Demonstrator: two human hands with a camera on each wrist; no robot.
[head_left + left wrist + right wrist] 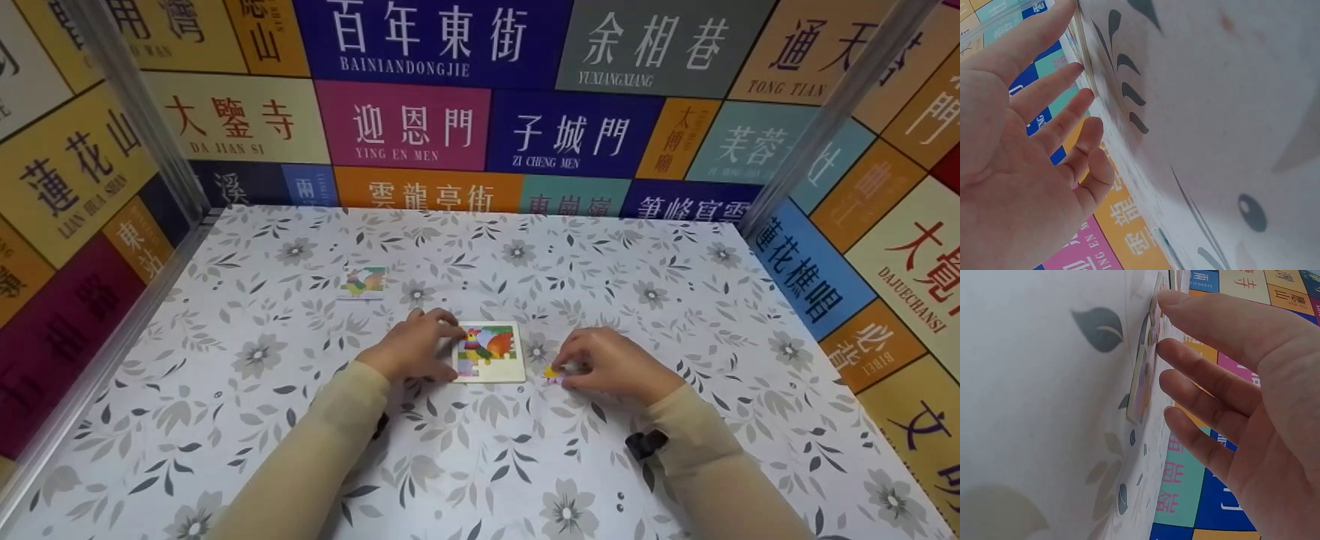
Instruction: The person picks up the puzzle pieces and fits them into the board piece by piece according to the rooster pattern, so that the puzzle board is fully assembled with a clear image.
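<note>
A small jigsaw tray (510, 373) lies on the table, partly filled with pieces forming a colourful rooster; its lower right part shows bare backing. My left hand (420, 346) holds the tray at its left edge, with thumb and fingertips against the rim. To the right of the tray, my right hand (609, 366) pinches a small yellow and pink puzzle piece (553, 373) at the tabletop. In the right wrist view, the thumb and forefinger are at one thin piece (1154, 318), and a second piece (1139, 385) lies close below it.
A square card (363, 282) with a similar bird picture lies farther back on the left. The table (420, 480) has a white cloth with grey leaves and flowers. Walls of coloured sign panels (405, 124) stand behind and on both sides.
</note>
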